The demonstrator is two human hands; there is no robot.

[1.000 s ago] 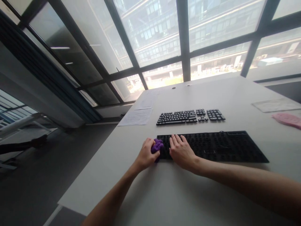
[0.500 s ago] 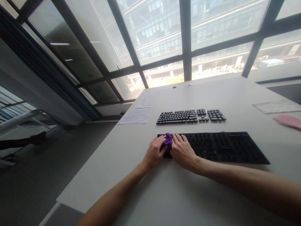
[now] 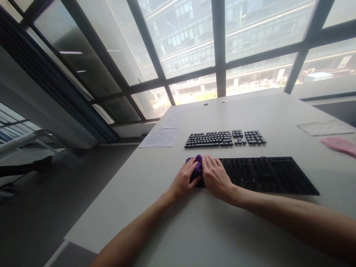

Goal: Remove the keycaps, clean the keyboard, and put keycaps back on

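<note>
A black keyboard base with its keycaps off lies on the white table. On its left end a bunched purple cloth is pressed down between my two hands. My left hand grips the cloth from the left, thumb pointing right along the near edge. My right hand closes on it from the right, its fingers pointing away from me and covering part of the base. Beyond the base, the loose black keycaps stand grouped in keyboard layout.
Sheets of paper lie near the table's left edge. At the right are a pink item and a flat, pale, clear-looking sheet or bag. Large windows rise behind the white table.
The cloth has shifted slightly and looks more bunched under my hands. My left thumb sits a little lower and farther right. The base and keycaps stay put.
</note>
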